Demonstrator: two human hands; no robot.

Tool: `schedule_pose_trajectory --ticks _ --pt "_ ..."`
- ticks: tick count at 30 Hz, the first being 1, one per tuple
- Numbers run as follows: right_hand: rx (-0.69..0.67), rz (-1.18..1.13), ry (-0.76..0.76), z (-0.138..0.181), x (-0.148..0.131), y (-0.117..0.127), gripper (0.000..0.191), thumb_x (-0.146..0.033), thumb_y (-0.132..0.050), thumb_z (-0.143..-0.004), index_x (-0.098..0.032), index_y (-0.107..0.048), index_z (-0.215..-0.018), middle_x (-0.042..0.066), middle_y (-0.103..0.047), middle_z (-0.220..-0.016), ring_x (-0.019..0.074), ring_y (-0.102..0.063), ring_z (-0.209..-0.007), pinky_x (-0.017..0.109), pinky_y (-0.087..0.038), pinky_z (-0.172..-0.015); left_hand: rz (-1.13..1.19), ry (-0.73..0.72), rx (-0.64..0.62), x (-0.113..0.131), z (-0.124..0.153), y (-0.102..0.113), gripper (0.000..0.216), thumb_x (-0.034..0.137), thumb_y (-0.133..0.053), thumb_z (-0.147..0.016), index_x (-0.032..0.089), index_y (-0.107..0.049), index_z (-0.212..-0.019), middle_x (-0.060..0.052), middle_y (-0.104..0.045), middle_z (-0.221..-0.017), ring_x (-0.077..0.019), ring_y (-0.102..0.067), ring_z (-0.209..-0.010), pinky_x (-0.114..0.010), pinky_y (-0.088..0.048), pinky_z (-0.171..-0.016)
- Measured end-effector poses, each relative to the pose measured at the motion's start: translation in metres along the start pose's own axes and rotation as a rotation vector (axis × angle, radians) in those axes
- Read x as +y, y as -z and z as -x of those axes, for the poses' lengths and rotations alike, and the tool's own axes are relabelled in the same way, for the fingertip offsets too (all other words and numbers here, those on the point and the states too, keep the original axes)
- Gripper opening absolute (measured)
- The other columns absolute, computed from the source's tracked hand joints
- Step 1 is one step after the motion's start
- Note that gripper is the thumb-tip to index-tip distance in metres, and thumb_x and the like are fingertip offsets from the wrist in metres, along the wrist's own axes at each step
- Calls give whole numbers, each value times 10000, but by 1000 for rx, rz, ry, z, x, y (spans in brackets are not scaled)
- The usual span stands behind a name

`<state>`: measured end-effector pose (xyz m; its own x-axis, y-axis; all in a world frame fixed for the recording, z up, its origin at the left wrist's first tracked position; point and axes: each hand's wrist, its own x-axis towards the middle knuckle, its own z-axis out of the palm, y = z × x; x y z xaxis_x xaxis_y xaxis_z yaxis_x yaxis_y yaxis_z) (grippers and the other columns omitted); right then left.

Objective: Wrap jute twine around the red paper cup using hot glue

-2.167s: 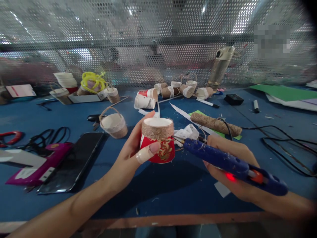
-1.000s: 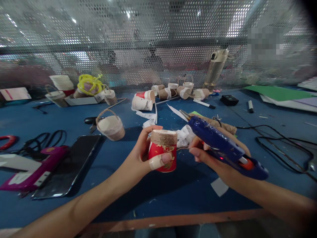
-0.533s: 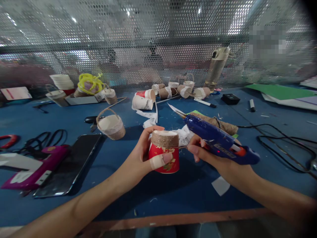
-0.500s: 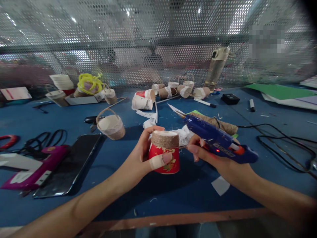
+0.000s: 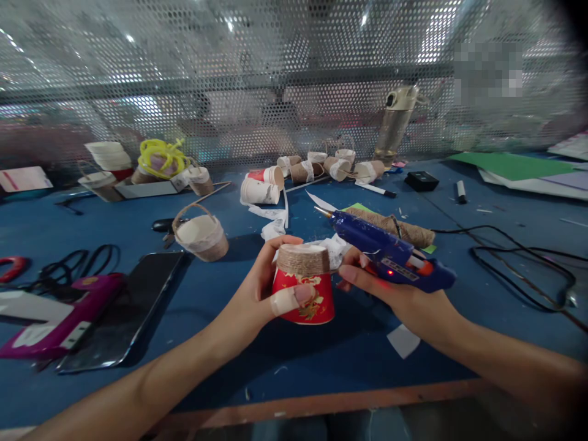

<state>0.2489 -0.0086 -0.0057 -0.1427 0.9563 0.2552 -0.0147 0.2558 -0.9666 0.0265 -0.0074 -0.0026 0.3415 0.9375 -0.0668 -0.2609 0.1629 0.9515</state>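
Note:
A red paper cup (image 5: 319, 306) with a gold print stands upside down in my left hand (image 5: 261, 288); the thumb, wrapped in a plaster, presses its front. Brown twine (image 5: 303, 261) is wound in rows round the cup's upper part. In my right hand (image 5: 390, 291) lies a blue hot glue gun (image 5: 374, 242), its red light lit and its metal tip pointing up and left. The thumb and fingertips of that hand are closed near the cup's right side. Whether they also pinch the twine's end is hard to see.
On the left are a small twine basket (image 5: 202, 237), a phone (image 5: 124, 312) and a purple glue gun (image 5: 64, 318). Behind my hands lie white lace (image 5: 273, 228), paper cups (image 5: 260, 191) and a twine roll (image 5: 413, 233). A bottle (image 5: 395, 125) stands by the mesh screen. A black cable (image 5: 519, 294) loops at right.
My right hand and the glue gun have moved left, closer to the cup. My left hand still grips the cup in about the same place. The whole view has shifted slightly.

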Motion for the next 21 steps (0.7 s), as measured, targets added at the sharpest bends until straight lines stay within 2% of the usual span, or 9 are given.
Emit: schedule_pose_trajectory --ticks 4,9,15,18,21 --pt "16 -42 -5 1 2 -1 233 -313 -904 -818 -266 -678 -781 -65 -747 -780 162 -769 -742 290 -670 -765 25 1 -6 -1 1 -3 536 320 -952 -750 327 -634 -1181 27 -762 -1111 -201 -747 -972 -295 -600 -842" --pt "32 -10 3 1 4 -2 209 -325 -885 -828 -268 -686 -799 -56 -753 -771 177 -766 -735 327 -673 -769 14 -26 -68 -6 -3 6 495 301 -926 -791 336 -642 -1195 28 -764 -1137 -194 -748 -975 -287 -604 -856" --pt "88 15 9 0 5 -3 281 -392 -924 -775 -262 -675 -759 -31 -745 -744 184 -753 -697 320 -686 -696 11 -17 -137 -9 -3 11 502 265 -887 -830 368 -630 -1249 14 -758 -1208 -239 -748 -1066 -336 -609 -906" --pt "88 19 14 0 6 -3 300 -417 -928 -773 -261 -672 -766 -31 -743 -750 181 -757 -698 316 -695 -697 11 9 -90 -8 -3 9 517 284 -900 -816 359 -629 -1249 4 -751 -1230 -256 -745 -1099 -356 -604 -935" --pt "111 54 15 0 9 -4 285 -418 -911 -795 -262 -673 -785 -24 -747 -761 187 -760 -715 321 -701 -690 -11 23 -84 -8 -2 7 550 320 -902 -809 344 -609 -1274 -33 -740 -1293 -312 -732 -1171 -408 -602 -968"
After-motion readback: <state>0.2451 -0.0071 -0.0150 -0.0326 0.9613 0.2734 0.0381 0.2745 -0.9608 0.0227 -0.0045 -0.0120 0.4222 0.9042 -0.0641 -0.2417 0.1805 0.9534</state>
